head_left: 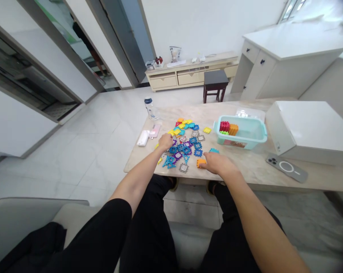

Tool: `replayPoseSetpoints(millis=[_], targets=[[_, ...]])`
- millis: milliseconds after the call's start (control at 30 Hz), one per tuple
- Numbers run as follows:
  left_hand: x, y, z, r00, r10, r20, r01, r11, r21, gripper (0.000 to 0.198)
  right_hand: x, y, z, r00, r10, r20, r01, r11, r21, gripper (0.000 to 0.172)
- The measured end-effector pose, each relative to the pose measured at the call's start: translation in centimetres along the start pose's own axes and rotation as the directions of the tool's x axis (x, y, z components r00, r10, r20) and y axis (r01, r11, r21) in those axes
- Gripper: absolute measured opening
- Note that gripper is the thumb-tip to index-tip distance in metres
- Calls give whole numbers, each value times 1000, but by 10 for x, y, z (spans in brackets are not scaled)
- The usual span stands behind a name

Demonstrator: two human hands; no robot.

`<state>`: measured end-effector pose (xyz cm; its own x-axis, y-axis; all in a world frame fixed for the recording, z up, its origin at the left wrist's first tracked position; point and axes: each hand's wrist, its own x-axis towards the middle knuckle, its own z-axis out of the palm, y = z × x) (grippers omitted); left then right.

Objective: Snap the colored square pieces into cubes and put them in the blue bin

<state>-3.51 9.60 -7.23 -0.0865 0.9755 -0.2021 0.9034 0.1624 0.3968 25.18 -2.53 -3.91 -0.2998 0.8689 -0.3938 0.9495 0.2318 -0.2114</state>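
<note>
Interlocking plastic tiles (pixel 180 148) with toothed edges lie in a loose pile on the marble-patterned table (pixel 140 155); blue, purple, yellow, grey and red ones show. My left hand (pixel 166 141) reaches into the left side of the pile, its fingertips hidden by the hand itself. Near the table's front edge, my right hand (pixel 217 163) has its thumb and fingers closed around a small stack of orange tiles (pixel 200 163). A light blue tile (pixel 214 150) lies just beyond that hand. To the right stands a mint-green bin (pixel 252 132) with red, orange and green tiles at its left end.
A water bottle (pixel 151 109) stands at the table's far left corner, above a white packet (pixel 143 138) and a pink one (pixel 154 131). On the right are a white box (pixel 308 129) and a phone (pixel 287 167). A dark stool (pixel 216 80) stands beyond the table.
</note>
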Motion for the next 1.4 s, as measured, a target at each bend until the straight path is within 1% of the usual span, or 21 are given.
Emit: replayPoseSetpoints(millis=[200,333,367,533,600,667,767,900,967,1167,1400], targets=[[22,15,17,1000,0,-2,1,995,101,44,-7,-13,-8,998,-4,-64,5,1000,20,45],[36,18,28,999,52,-7,-50,975,215,29,-3,-19,-14,997,15,-81,-11,998,56,49],[39,17,31,997,74,-8,-70,968,243,28,-1,-19,-15,996,23,-89,-17,998,67,49],[49,13,47,990,144,1,-135,922,364,37,5,-16,-21,985,49,-167,-33,995,98,46],[52,12,52,986,167,12,-157,900,406,38,3,-19,-26,986,48,-162,-33,995,94,45],[53,13,54,980,195,29,-188,876,444,37,1,-23,-33,992,47,-119,-36,995,95,46],[51,15,54,966,247,80,-253,833,492,36,-4,-30,-42,998,43,-46,-38,994,103,49],[48,19,50,936,300,184,-352,773,528,30,-5,-35,-48,1000,16,-19,-14,994,107,51],[47,21,50,928,302,216,-371,756,539,32,-3,-36,-48,1000,2,4,-3,993,115,52],[44,23,47,932,277,235,-362,754,548,40,2,-33,-42,999,7,38,-12,992,130,52],[46,20,36,943,235,237,-327,791,517,27,0,-24,-40,999,26,29,-29,992,122,53]])
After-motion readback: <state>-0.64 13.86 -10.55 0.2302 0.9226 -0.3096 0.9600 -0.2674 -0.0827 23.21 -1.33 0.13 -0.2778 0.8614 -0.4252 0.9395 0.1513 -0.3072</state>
